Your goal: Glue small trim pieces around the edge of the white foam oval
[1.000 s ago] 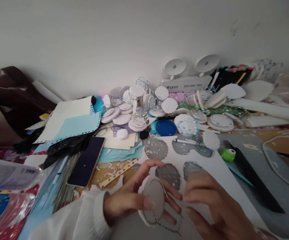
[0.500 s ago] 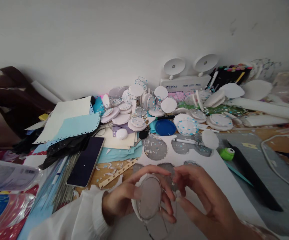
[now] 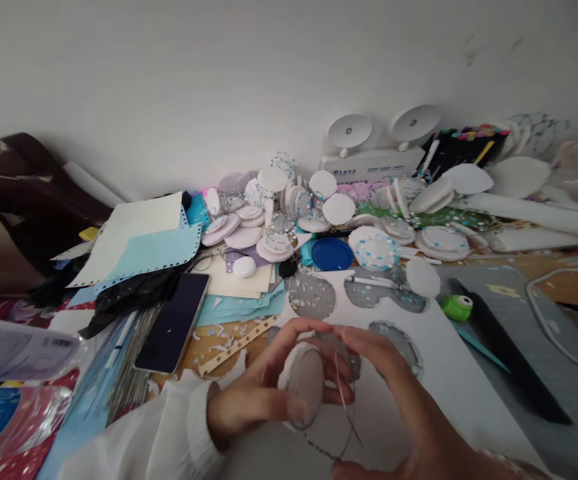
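At the counter's near edge, the left hand (image 3: pixel 256 407) pinches a round grey disc (image 3: pixel 305 385) in closed fingers while the right hand (image 3: pixel 409 407), fingers curled, holds a thin wire (image 3: pixel 343 393) against it; best fitted by keeping the disc steady.

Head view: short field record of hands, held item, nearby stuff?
left hand: grips a round disc at its edges
right hand: fingertips at the disc's upper right edge
wire: thin, curves beside and under the disc
sheet: white, round holes cut in it, under the hands
phone: dark screen, left of the hands
far pile: white discs against the wall
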A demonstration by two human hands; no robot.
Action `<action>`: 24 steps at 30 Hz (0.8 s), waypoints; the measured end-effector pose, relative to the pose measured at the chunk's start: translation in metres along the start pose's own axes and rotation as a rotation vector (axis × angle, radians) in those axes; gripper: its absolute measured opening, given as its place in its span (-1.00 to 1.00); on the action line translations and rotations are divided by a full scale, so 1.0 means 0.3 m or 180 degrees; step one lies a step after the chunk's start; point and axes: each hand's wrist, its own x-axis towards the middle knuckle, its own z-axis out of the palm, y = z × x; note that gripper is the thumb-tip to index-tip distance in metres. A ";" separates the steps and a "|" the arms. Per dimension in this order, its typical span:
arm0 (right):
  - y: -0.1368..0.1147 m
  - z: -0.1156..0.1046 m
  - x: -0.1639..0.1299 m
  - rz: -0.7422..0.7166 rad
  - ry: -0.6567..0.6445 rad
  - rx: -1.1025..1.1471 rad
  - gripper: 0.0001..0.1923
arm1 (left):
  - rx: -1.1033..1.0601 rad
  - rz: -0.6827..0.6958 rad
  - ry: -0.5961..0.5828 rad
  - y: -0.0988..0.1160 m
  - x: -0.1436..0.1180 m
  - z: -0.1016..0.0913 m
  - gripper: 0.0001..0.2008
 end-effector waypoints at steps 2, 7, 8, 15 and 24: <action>0.000 -0.002 0.009 -0.0106 0.0015 0.0032 -0.11 | -0.0017 -0.0004 0.0063 0.001 0.001 0.002 -0.40; -0.005 -0.008 0.031 -0.0559 0.0160 -0.0025 -0.19 | -0.0183 -0.0168 0.0208 0.001 -0.003 0.002 -0.55; -0.006 -0.008 0.033 -0.0601 0.0160 -0.0022 -0.19 | -0.0240 -0.0207 0.0208 0.000 -0.004 0.001 -0.56; -0.008 -0.011 0.029 -0.0651 0.0075 -0.0027 -0.21 | -0.0461 -0.0441 0.0047 -0.009 -0.006 -0.004 -0.55; 0.018 0.005 0.054 -0.0975 0.0067 -0.0179 -0.28 | -0.0187 -0.0244 0.0011 -0.026 -0.004 -0.005 -0.45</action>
